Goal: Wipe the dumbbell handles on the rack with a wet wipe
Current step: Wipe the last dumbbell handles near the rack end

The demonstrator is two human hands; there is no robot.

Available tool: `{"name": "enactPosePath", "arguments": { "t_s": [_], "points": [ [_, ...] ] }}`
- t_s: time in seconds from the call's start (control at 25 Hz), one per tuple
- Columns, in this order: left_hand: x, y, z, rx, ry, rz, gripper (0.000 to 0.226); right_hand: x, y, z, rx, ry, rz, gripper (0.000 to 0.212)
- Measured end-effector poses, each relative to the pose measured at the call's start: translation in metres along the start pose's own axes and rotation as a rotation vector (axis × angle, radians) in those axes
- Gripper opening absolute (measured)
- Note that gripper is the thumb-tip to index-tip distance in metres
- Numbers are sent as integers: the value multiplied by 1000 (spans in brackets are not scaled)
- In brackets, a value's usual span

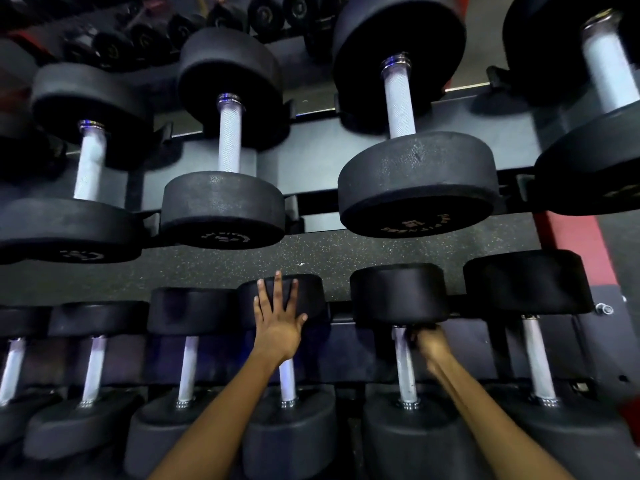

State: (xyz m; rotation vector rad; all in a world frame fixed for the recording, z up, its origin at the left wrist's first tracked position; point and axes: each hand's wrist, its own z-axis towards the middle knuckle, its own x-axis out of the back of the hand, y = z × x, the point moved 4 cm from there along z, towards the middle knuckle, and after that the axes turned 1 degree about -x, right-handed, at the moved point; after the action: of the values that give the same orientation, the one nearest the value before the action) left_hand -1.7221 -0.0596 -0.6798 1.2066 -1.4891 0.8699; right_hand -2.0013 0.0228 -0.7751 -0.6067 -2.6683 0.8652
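Black dumbbells with silver handles lie in two tiers on a dark rack (311, 168). My left hand (277, 320) rests flat with spread fingers on the far head of a lower-tier dumbbell (294, 441). My right hand (427, 344) is curled at the far end of the neighbouring dumbbell's handle (405, 368), just under its far head (398, 294). The right hand is blurred, and no wet wipe can be made out in it.
Larger dumbbells (415, 181) fill the upper tier, above the hands. More lower-tier dumbbells (540, 355) lie on both sides. Speckled black floor (242, 268) shows between the tiers, and a red rack post (575, 237) stands at the right.
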Motion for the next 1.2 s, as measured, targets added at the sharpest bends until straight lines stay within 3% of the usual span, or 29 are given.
{"name": "enactPosePath", "arguments": {
  "t_s": [0.08,0.2,0.28,0.4,0.52,0.68,0.84,1.0,1.2],
  "points": [
    [0,-1,-2,36,17,-15,70,7,-2,-7,39,139,-79,26],
    [-1,-1,-1,45,20,68,70,-1,-9,-7,6,-66,53,32],
    [2,2,-2,46,40,28,70,2,-12,-5,-71,5,93,36],
    [2,6,-1,58,-39,24,71,2,-11,-18,-7,185,-66,35],
    [5,8,-1,62,-53,7,71,-10,-7,-23,20,39,-11,31],
    [6,9,-5,39,-71,2,69,-14,-4,-27,74,302,156,14],
    [7,9,-6,18,-46,-23,68,-18,-12,-35,101,161,111,27],
    [6,8,-8,-14,36,-45,67,-28,-3,-42,149,329,2,14],
    [4,4,-10,-55,72,-85,66,-28,-19,-50,155,128,-95,15]
  ]
}}
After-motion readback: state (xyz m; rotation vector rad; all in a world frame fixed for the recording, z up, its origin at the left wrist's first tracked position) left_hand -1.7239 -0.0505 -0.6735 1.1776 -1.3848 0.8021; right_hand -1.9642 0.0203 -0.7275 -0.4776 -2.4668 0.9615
